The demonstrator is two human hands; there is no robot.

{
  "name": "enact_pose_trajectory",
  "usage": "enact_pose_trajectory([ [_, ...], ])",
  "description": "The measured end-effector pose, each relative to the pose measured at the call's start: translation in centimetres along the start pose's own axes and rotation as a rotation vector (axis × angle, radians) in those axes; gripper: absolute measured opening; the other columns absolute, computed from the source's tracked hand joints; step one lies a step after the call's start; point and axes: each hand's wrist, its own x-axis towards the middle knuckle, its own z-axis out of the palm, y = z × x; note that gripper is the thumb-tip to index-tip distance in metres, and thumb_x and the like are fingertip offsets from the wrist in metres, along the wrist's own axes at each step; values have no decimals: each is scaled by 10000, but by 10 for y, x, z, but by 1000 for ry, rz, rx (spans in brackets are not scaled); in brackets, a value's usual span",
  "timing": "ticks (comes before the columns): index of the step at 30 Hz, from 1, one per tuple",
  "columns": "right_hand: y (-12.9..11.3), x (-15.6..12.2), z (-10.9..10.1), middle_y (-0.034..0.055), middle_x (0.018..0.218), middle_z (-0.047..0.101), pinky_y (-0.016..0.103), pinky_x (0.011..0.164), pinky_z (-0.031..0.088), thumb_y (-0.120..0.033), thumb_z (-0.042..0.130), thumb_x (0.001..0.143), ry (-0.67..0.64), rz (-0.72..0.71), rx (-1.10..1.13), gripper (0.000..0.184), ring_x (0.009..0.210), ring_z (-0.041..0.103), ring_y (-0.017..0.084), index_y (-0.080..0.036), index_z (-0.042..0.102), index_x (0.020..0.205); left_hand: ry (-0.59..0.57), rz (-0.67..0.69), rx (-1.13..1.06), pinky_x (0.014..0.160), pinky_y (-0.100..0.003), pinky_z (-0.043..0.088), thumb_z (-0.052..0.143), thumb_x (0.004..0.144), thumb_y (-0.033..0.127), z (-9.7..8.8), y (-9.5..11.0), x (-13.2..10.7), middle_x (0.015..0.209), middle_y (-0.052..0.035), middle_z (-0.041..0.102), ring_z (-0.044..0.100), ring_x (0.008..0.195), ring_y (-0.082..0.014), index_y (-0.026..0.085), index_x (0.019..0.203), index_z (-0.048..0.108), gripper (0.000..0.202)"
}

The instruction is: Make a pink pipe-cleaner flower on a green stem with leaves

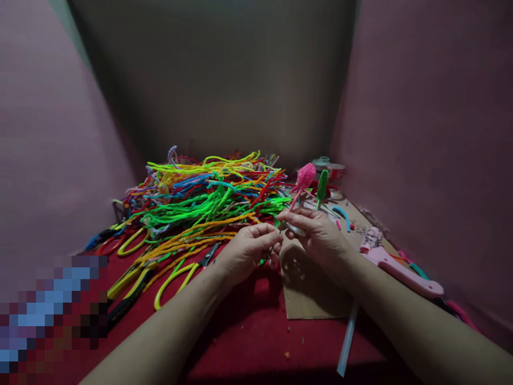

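My left hand (247, 250) is closed in a pinch on a thin green stem (267, 254) near its lower end. My right hand (316, 234) is closed around the same stem higher up. From the right hand rise a pink pipe-cleaner flower bud (305, 176) and a green pipe-cleaner leaf (322, 184). A small pale strip, perhaps tape, shows at the right fingers. Both hands hover over a brown cardboard sheet (312, 294) on a red cloth.
A big heap of pipe cleaners (200, 200) in many colours lies behind and left of the hands. Scissors (208, 255) lie by the left wrist. A pink glue gun (395, 264) rests at right. A white stick (348, 338) lies near the front. Pink walls stand on both sides.
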Motion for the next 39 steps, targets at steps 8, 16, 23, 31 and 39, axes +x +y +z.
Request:
enact_pose_trajectory([
  [8,0,-2,0,9,663,600,227,509,341,-274,730,642,-24,77,20,120,568,479,86,-161,703,674,5,-12,98,472,-200,333,659,713,253,1,0,-3,546,16,533,456,449,-60,120,648,568,174],
  [16,1,0,-1,-3,660,600,218,499,320,-309,689,720,-53,14,-59,138,547,458,71,-172,708,707,2,-28,-8,435,-179,327,683,700,252,-1,-2,-1,562,17,533,468,436,-52,115,651,552,195],
  [23,5,0,-2,-2,684,623,229,521,337,-305,692,718,-20,-113,-179,126,585,467,87,-183,704,689,-35,-43,-8,447,-178,353,688,688,260,-1,0,-2,556,16,526,471,432,-51,106,637,559,206],
  [31,-5,2,-4,21,675,608,245,508,317,-336,684,717,55,-134,-172,180,592,499,106,-158,686,696,359,157,482,468,-198,330,608,741,327,-9,14,2,574,10,543,431,466,-73,126,696,609,206],
  [39,-4,6,-10,7,628,584,241,481,286,-348,666,735,19,-157,-188,200,552,481,95,-156,668,679,370,209,1283,558,-242,297,660,650,203,-10,-16,10,592,6,503,471,585,-151,198,598,528,142],
])
